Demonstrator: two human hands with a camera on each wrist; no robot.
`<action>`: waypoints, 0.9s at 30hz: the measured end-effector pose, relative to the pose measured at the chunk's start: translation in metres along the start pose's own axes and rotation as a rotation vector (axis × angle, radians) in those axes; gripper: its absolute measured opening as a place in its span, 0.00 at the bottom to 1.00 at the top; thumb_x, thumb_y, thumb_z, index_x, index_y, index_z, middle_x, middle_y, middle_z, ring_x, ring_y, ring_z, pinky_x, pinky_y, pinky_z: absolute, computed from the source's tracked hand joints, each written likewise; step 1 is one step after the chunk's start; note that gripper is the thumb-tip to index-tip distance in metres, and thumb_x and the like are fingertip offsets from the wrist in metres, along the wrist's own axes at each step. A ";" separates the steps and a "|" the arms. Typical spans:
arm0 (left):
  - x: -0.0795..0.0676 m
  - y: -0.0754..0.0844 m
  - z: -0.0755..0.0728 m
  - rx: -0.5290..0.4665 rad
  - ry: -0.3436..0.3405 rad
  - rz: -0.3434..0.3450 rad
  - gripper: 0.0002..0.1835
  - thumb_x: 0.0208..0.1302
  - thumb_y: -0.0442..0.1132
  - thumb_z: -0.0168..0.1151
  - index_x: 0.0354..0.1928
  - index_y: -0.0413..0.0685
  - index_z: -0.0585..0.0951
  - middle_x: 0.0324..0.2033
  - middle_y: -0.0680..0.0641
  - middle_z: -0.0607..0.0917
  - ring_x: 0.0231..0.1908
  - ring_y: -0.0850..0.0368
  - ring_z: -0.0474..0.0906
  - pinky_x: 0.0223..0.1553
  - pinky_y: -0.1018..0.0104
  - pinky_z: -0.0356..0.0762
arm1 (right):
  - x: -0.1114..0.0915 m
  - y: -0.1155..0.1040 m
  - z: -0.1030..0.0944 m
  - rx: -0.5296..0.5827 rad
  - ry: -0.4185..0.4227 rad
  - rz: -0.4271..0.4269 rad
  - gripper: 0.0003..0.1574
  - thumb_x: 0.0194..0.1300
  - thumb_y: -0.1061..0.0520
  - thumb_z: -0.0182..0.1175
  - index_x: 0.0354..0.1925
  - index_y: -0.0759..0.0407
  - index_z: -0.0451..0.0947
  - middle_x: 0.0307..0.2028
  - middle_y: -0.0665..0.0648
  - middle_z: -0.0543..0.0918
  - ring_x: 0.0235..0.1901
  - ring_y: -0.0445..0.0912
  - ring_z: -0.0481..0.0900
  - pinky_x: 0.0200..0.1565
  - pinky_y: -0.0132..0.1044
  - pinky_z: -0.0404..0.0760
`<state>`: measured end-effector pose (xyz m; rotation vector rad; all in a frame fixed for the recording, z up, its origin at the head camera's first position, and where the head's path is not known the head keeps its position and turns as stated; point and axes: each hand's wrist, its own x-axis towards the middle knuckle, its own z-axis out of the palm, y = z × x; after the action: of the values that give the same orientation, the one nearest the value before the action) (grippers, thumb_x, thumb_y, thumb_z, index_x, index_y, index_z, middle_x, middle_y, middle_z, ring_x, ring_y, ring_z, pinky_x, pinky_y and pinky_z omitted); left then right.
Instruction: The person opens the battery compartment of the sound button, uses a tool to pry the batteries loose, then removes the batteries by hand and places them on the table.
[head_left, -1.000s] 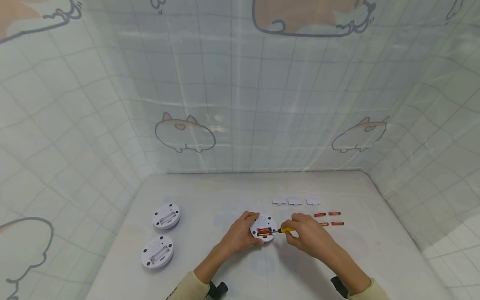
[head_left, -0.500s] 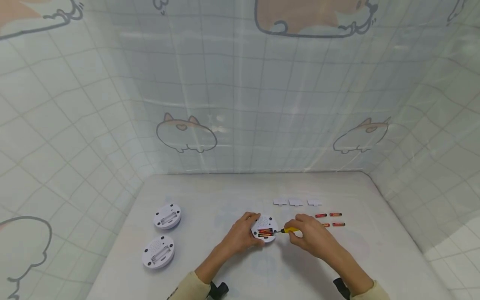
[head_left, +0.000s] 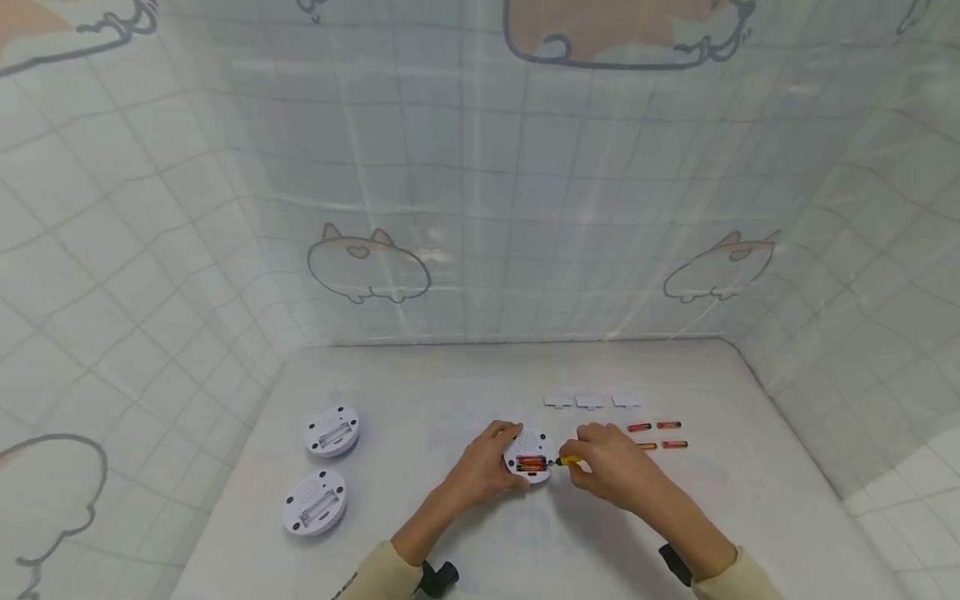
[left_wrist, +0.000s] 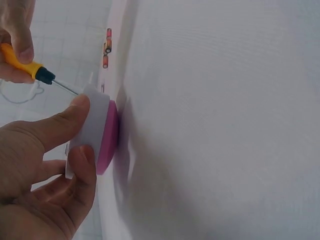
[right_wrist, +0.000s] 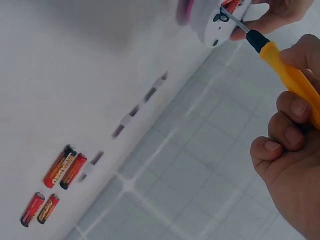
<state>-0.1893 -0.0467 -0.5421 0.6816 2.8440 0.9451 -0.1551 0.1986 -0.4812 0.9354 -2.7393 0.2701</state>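
A round white device (head_left: 529,443) with a pink lower side (left_wrist: 108,137) lies on the table, speaker holes facing up. Two red batteries (head_left: 531,463) sit in its battery slot. My left hand (head_left: 478,468) grips the device's left side between thumb and fingers. In my right hand (head_left: 618,468) is a screwdriver (right_wrist: 287,75) with a yellow handle, held by thumb and curled fingers. In the right wrist view its metal shaft (right_wrist: 236,20) reaches the device's face at the end of the battery slot. Whether the tip touches a battery or the casing, I cannot tell.
Two similar white devices (head_left: 332,431) with bare battery slots lie on the table's left. Three white battery covers (head_left: 589,402) form a row behind my right hand. Several loose red batteries (head_left: 669,425) lie right of them. Patterned sheeting (head_left: 480,208) surrounds the table (head_left: 420,375).
The screwdriver and my right hand have shifted slightly at the device's right edge. The upper battery now appears to lie more level beside the lower one. My left hand keeps its grip.
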 end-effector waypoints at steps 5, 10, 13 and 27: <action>-0.001 0.000 0.001 -0.007 -0.005 -0.003 0.48 0.48 0.51 0.82 0.71 0.46 0.71 0.64 0.47 0.74 0.60 0.50 0.74 0.63 0.50 0.73 | 0.000 0.002 0.001 0.024 -0.035 0.065 0.08 0.57 0.52 0.73 0.38 0.42 0.87 0.27 0.36 0.73 0.29 0.35 0.68 0.37 0.35 0.74; -0.001 -0.005 0.002 -0.007 0.002 -0.002 0.48 0.48 0.51 0.82 0.71 0.46 0.71 0.64 0.47 0.75 0.61 0.50 0.74 0.63 0.51 0.73 | -0.003 0.008 0.003 0.164 -0.096 0.211 0.10 0.60 0.52 0.71 0.41 0.42 0.87 0.34 0.36 0.79 0.39 0.40 0.78 0.45 0.39 0.81; -0.001 -0.007 0.001 -0.015 0.009 0.007 0.48 0.48 0.50 0.82 0.71 0.45 0.71 0.64 0.47 0.75 0.61 0.50 0.74 0.62 0.51 0.73 | -0.005 0.013 0.006 0.254 -0.098 0.283 0.10 0.61 0.54 0.70 0.42 0.42 0.87 0.39 0.38 0.83 0.47 0.43 0.81 0.52 0.46 0.82; -0.001 -0.008 0.001 -0.033 0.009 0.001 0.48 0.48 0.51 0.82 0.71 0.45 0.71 0.63 0.47 0.75 0.59 0.51 0.74 0.62 0.52 0.73 | -0.014 0.040 0.026 0.555 -0.053 0.424 0.09 0.64 0.54 0.67 0.42 0.39 0.86 0.46 0.47 0.87 0.45 0.45 0.81 0.47 0.43 0.83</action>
<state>-0.1919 -0.0526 -0.5474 0.6778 2.8296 0.9955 -0.1728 0.2316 -0.5135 0.4460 -2.9393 1.1360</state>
